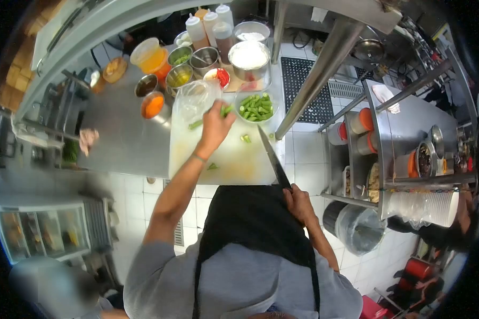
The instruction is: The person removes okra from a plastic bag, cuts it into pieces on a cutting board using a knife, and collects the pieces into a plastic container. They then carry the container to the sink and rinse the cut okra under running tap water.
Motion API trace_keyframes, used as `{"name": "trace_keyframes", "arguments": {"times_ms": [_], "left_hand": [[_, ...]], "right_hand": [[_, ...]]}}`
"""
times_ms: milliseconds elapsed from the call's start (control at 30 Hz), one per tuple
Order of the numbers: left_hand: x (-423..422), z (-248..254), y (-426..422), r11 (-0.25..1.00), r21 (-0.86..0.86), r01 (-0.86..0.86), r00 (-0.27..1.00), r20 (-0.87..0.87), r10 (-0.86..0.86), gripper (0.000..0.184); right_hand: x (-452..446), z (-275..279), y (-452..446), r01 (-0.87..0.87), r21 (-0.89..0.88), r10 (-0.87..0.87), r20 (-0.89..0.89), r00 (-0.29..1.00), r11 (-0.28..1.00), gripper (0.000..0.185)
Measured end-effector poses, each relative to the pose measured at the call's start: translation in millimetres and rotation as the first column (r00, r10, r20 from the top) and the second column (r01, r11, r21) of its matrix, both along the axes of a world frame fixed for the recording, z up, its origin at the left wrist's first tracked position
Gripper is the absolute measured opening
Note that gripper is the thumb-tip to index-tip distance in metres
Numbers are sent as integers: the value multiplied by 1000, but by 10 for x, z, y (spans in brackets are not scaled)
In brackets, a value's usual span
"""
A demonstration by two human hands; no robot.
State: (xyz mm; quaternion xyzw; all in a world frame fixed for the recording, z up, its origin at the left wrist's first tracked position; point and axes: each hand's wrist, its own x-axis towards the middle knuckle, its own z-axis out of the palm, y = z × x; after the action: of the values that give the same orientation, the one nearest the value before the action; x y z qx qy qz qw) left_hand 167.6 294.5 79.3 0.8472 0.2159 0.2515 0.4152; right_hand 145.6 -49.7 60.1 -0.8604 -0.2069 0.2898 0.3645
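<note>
In my right hand (300,203), closed round its handle, is a large kitchen knife (274,158), its blade pointing away from me over the right edge of the white cutting board (189,159). My left hand (216,125) is over the board with its fingers closed on green okra (226,110), partly hidden by the fingers. A clear bowl of cut okra pieces (256,108) stands just right of that hand. Behind it lies a clear plastic bag (196,100). One okra pod (195,125) rests by the bag, and an okra scrap (245,138) lies nearer the knife.
Metal containers, one with orange contents (154,106) and one with white powder (249,56), stand along the back with squeeze bottles (198,33). A steel post (322,74) rises right of the board. A lined bin (361,228) stands at right. Another person (58,290) is at lower left.
</note>
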Motion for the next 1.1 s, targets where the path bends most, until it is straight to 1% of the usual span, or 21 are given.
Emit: {"name": "trace_keyframes", "arguments": {"times_ms": [67, 133, 200, 233, 300, 333, 400, 467, 533, 600, 633, 667, 733, 767, 833, 900, 933, 967, 1000, 1033, 1100], "left_hand": [[365, 267, -102, 999, 12, 49, 988, 143, -50, 30], [782, 162, -79, 986, 7, 167, 975, 146, -166, 33], [1092, 86, -109, 974, 75, 214, 972, -119, -204, 30], [1132, 71, -65, 975, 76, 210, 972, -119, -201, 30], [1190, 69, -49, 882, -85, 464, 841, -272, -468, 27], [1165, 75, -49, 879, -83, 470, 837, -276, -473, 27], [939, 59, -23, 889, -233, 394, 919, 108, -379, 25], [652, 149, 7, 970, 14, 244, 946, 216, -242, 22], [208, 295, -64, 989, 63, 132, 985, -124, -123, 19], [-104, -178, -177, 959, 191, 211, 970, -160, -182, 16], [-204, -328, -260, 948, 136, 286, 937, -247, -247, 16], [-255, -398, -378, 945, 171, 277, 940, -251, -230, 17], [-228, -515, -526, 947, 201, 250, 948, -250, -197, 19], [-205, -575, -560, 947, 228, 227, 946, -283, -158, 22], [-164, -525, -586, 948, 259, 186, 947, -305, -103, 25], [-201, -460, -604, 943, 221, 249, 898, -417, -139, 30], [-264, -465, -605, 947, 219, 236, 901, -414, -129, 30], [-337, -470, -607, 953, 201, 226, 922, -359, -143, 31], [-361, -401, -604, 958, 185, 221, 940, -302, -159, 33], [-324, -321, -583, 958, 187, 216, 943, -296, -155, 33], [-277, -90, -588, 974, 166, 156, 987, -55, -148, 36]], "right_hand": [[31, 9, -24, 9, -24, -9, -12, 1000, 1000, 25], [65, -32, -25, 13, -38, -14, -18, 1000, 999, 24], [57, -116, -45, 21, 3, -21, 47, 999, 1000, 25], [53, -109, -40, 17, 5, -17, 47, 999, 1000, 25], [46, -76, -54, 16, -11, -16, 20, 1000, 1000, 24], [48, -68, -61, 24, -8, -23, 18, 1000, 1000, 24], [-8, -80, -82, 21, 2, -22, 44, 999, 1000, 23], [-62, -108, -130, 39, -14, -39, 9, 999, 999, 23], [-65, -121, -161, 55, -25, -56, -12, 998, 998, 24], [-100, -125, -188, 32, -29, -32, 4, 999, 999, 25], [-100, -143, -185, 28, -29, -28, 2, 1000, 999, 25], [-90, -171, -181, 24, -31, -24, 5, 1000, 999, 25], [-40, -204, -182, 2, -40, -2, 13, 1000, 999, 25], [-19, -207, -190, -10, -64, 10, -11, 1000, 998, 25], [63, -216, -176, -39, -87, 37, -23, 999, 995, 25], [80, -224, -193, -57, -95, 53, -43, 998, 994, 25], [87, -202, -188, -70, -99, 66, -40, 997, 993, 25], [98, -168, -179, -76, -132, 72, -37, 997, 988, 25], [107, -148, -172, -78, -164, 74, -32, 997, 983, 26], [108, -172, -166, -81, -164, 78, -26, 997, 983, 26], [60, -255, -196, -50, -74, 54, 42, 998, 996, 26]]}}
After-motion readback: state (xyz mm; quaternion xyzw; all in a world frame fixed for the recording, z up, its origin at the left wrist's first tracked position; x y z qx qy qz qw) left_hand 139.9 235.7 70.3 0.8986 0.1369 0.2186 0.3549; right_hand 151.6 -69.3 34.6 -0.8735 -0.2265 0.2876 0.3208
